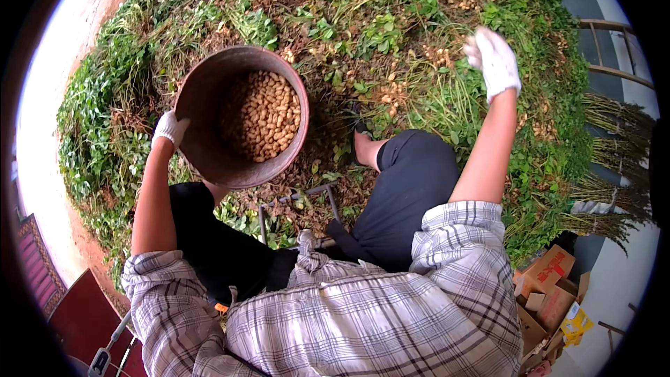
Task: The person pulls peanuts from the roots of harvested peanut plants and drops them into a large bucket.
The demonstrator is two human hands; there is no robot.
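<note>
My left hand [170, 130], in a white knit glove, grips the rim of a round, dark reddish bucket [207, 159] at its left side. The bucket tilts, and unshelled peanuts [269, 115] lie in it, towards its right side. My right hand [491, 57], also gloved in white, is raised over the pulled peanut plants [434, 94] at the upper right, its fingers blurred. Whether anything is between those fingers cannot be told. Clusters of peanuts [392, 95] still on their roots lie among the green stems between the bucket and my right hand.
A metal frame [298, 196] stands between my legs. Pinkish and white containers stand at the top edge. On the right are a wooden ladder-like frame [615, 69], bundles of dried stalks [615, 152] and cardboard boxes [547, 272]. A dark red panel [86, 319] is at the lower left.
</note>
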